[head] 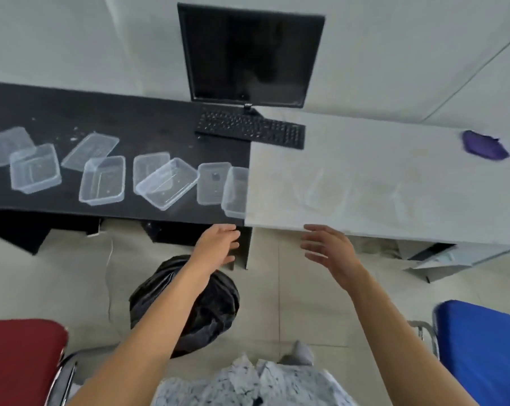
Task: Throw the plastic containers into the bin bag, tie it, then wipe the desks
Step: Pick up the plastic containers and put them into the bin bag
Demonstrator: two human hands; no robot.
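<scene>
Dark table (pixel 145 118) carried the containers (pixel 103 180), scattered left of a white table (pixel 365 148). The bag (pixel 218 309) sat on the floor by the near edge. Left hand (pixel 218 244) and right hand (pixel 327 250) hovered empty, fingers loosely spread. Best to take the nearest containers first, nested where possible, and drop them straight into the bag.
</scene>
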